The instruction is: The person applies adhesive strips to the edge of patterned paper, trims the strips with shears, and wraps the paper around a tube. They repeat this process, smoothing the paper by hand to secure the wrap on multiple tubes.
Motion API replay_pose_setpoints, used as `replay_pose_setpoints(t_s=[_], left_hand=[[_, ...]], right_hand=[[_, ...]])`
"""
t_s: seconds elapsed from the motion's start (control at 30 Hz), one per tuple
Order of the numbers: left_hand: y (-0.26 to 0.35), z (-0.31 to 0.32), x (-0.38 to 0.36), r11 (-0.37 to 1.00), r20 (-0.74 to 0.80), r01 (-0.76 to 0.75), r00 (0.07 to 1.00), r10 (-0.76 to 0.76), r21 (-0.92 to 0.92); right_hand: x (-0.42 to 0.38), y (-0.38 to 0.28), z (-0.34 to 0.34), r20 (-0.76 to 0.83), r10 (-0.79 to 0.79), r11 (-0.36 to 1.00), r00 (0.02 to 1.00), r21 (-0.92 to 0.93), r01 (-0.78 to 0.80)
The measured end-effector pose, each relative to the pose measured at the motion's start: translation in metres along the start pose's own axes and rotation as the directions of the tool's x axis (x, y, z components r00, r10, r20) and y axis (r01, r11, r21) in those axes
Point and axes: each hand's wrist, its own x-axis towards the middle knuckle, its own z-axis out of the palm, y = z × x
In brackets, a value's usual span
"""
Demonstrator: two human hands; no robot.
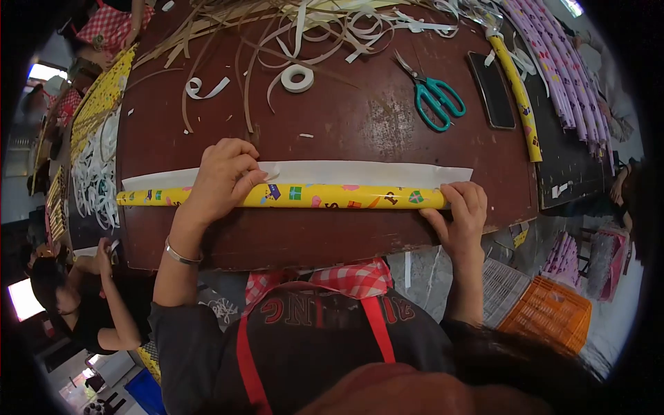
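A tube of yellow patterned wrapping paper point(325, 196) lies across the near part of the brown table, with a white strip of the sheet point(360, 171) unrolled flat along its far side. My left hand point(225, 180) is over the left half of the tube, fingers bent and thumb against the paper near a small lifted bit of the white edge. At the right end, my right hand point(462, 213) grips the tube between thumb and fingers. Part of the tube is hidden under my left hand.
Teal-handled scissors point(437, 102), a tape roll point(297, 79) and a phone point(492, 90) lie beyond the tube. Loose strips point(311, 31) cover the far edge. Purple rolls point(553, 62) lie at right, an orange basket point(546, 315) below. A co-worker point(90, 304) sits at left.
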Motion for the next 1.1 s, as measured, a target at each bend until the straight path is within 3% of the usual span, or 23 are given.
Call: replay_pose_setpoints(t_s=[0.13, 0.2, 0.23, 0.3, 0.43, 0.5, 0.53, 0.6, 0.77, 0.87, 0.93, 1.0, 1.1], left_hand=[[-0.004, -0.004, -0.001, 0.998, -0.002, 0.059, 0.998, -0.059, -0.007], [0.0, -0.013, 0.001, 0.985, 0.147, 0.159, 0.978, -0.148, -0.066], [0.003, -0.014, 0.0, 0.984, 0.136, 0.171, 0.977, -0.162, -0.059], [0.01, -0.018, -0.008, 0.994, -0.02, 0.036, 0.999, -0.038, -0.102], [0.004, -0.03, -0.036, 0.998, -0.212, 0.05, 0.976, -0.056, -0.03], [-0.007, -0.028, -0.058, 0.971, -0.093, 0.217, 0.97, -0.226, -0.1], [-0.009, -0.028, -0.065, 0.971, -0.095, 0.219, 0.969, -0.228, -0.1], [-0.009, -0.027, -0.076, 0.966, -0.054, 0.247, 0.968, -0.243, 0.079], [0.0, -0.026, -0.081, 0.976, -0.058, 0.181, 0.983, -0.175, 0.124], [0.0, -0.022, -0.085, 0.982, -0.056, 0.146, 0.989, -0.14, 0.123], [0.001, -0.021, -0.085, 0.984, -0.073, 0.12, 0.991, -0.111, 0.131], [0.004, -0.02, -0.082, 0.952, -0.157, 0.12, 0.985, -0.078, 0.282], [0.002, -0.012, -0.08, 0.934, -0.156, 0.086, 0.987, -0.033, 0.347]], right_hand=[[0.0, 0.001, -0.001, 0.024, -0.006, 1.0, 1.0, 0.009, 0.005], [-0.001, 0.001, 0.0, 0.018, 0.004, 1.0, 1.0, -0.003, -0.004], [-0.003, 0.001, -0.001, 0.015, -0.012, 1.0, 1.0, 0.006, 0.012], [-0.003, 0.001, 0.0, 0.019, 0.002, 1.0, 1.0, -0.003, -0.001], [-0.003, 0.002, 0.0, 0.039, -0.001, 1.0, 0.999, 0.013, 0.0], [-0.004, 0.003, 0.0, 0.043, -0.005, 1.0, 0.999, 0.012, 0.005], [-0.004, 0.003, 0.0, 0.045, 0.002, 1.0, 0.999, 0.001, -0.002], [-0.002, 0.0, -0.003, 0.059, 0.003, 0.999, 0.998, -0.032, -0.001], [0.006, -0.015, -0.012, 0.085, -0.005, 0.988, 0.996, -0.153, 0.018], [0.008, -0.018, -0.011, 0.088, -0.039, 0.987, 0.995, -0.151, 0.052], [0.011, -0.017, -0.007, 0.14, -0.086, 0.995, 0.986, -0.034, 0.092], [0.015, -0.016, -0.008, 0.123, -0.095, 0.993, 0.988, -0.061, 0.103], [0.018, -0.014, -0.009, 0.122, -0.102, 0.991, 0.987, -0.075, 0.112]])
